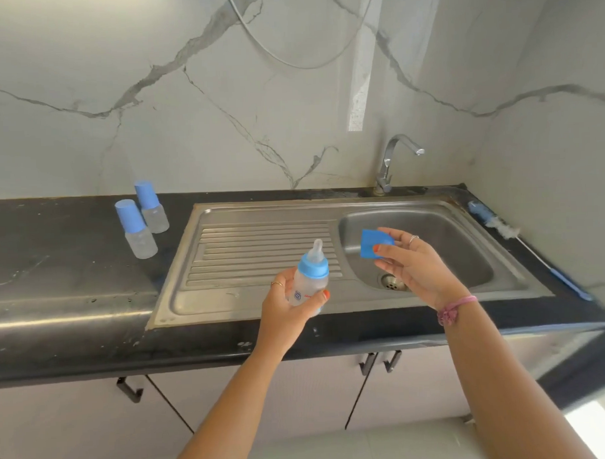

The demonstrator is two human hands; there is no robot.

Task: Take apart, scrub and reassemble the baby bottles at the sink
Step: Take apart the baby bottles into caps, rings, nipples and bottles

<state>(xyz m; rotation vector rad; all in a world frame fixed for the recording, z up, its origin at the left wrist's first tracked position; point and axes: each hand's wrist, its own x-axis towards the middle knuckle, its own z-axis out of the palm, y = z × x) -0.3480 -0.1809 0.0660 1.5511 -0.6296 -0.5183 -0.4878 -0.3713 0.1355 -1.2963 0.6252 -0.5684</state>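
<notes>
Two hands work over the steel sink [327,208]: left hand [290,305] grips the clear baby bottle [310,284], teat exposed; right hand [412,263] pinches its blue plastic cap [375,244] at three o'clock, evidently for dismantling.

Bottle [308,284] lower body hidden behind left hand [290,305]; print unreadable. Brush [496,222] beside sink [327,208]: head blurred. Cap [375,244] partly behind right hand [415,263].
</notes>
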